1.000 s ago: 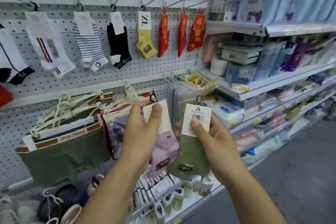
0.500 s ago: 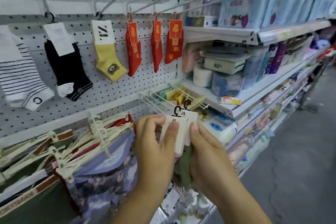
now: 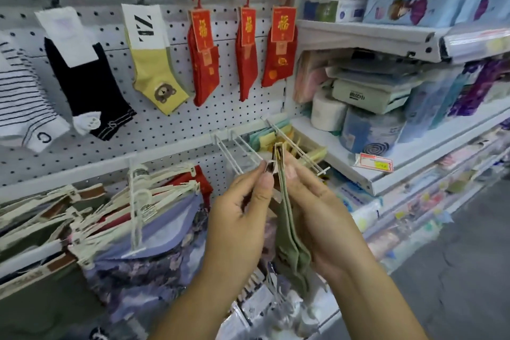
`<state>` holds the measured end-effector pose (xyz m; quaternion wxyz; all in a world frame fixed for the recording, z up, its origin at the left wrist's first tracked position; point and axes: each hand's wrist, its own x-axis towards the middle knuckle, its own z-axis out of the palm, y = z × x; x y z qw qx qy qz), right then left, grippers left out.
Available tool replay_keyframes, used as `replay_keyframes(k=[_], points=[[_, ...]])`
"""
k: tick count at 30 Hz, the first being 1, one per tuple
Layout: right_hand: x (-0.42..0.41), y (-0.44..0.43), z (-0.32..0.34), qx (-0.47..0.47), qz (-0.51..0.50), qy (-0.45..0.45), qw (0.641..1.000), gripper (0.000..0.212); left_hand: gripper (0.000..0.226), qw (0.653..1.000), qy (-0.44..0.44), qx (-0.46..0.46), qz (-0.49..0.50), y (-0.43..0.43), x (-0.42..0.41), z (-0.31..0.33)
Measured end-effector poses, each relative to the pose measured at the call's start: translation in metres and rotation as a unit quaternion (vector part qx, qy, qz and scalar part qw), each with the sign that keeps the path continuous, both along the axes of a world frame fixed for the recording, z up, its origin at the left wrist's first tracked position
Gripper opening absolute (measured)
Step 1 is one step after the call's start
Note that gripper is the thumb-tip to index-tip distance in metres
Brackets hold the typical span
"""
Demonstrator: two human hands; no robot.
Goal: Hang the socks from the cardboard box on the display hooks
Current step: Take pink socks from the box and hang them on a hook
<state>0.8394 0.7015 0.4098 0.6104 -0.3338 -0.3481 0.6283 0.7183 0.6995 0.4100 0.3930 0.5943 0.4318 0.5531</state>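
Here we are at the lower row of the pegboard (image 3: 171, 124), and the green socks (image 3: 289, 232) are up in front of the shelf, turned edge-on so the pair shows only as a thin folded strip of sage cloth. The toes hang down between the two wrists. The right hand (image 3: 320, 210) has its fingers curled round the pair, thumb pressed near the top. That keeps the card header (image 3: 278, 156) standing upright, just beside the tips of the bare white wire hook (image 3: 238, 150). I'd say the edge-on turn is to line the header's hole up with a prong. The left hand (image 3: 237, 223) is pinching too, thumb and forefinger nipped on a second card (image 3: 269, 168) right against the green pair. What hangs below it is hidden behind the hand, so I can't tell what it belongs to. Nothing is on the prong yet. Up above, the yellow bear sock (image 3: 154, 69) and the red socks (image 3: 204, 58) show the finished look, headers flat to the board. The cardboard box isn't in sight.
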Motion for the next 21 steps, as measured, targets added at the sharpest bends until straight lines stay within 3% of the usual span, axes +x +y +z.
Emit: replay_keyframes(k=[3, 6, 9, 11, 16, 21], points=[[0.010, 0.016, 0.007, 0.025, 0.002, -0.012, 1.000, 0.033, 0.036, 0.997, -0.068, -0.042, 0.022, 0.002, 0.012, 0.013], [0.018, 0.037, 0.017, 0.021, 0.000, -0.007, 1.000, 0.030, 0.040, 0.973, -0.197, -0.106, 0.050, 0.011, 0.016, 0.028], [0.020, 0.052, 0.031, 0.056, 0.033, -0.030, 0.997, 0.031, 0.038, 0.959, -0.241, -0.104, 0.110, 0.022, 0.009, 0.038], [0.019, 0.060, 0.041, 0.076, 0.054, -0.047, 0.995, 0.031, 0.036, 0.959, -0.232, -0.074, 0.148, 0.025, -0.001, 0.042], [0.012, 0.076, 0.066, 0.143, 0.088, -0.134, 0.977, 0.027, 0.034, 0.957, -0.104, 0.014, 0.271, 0.026, -0.037, 0.059], [-0.011, 0.099, 0.087, 0.165, 0.081, -0.193, 0.964, 0.024, 0.036, 0.936, -0.083, 0.039, 0.340, 0.031, -0.069, 0.076]])
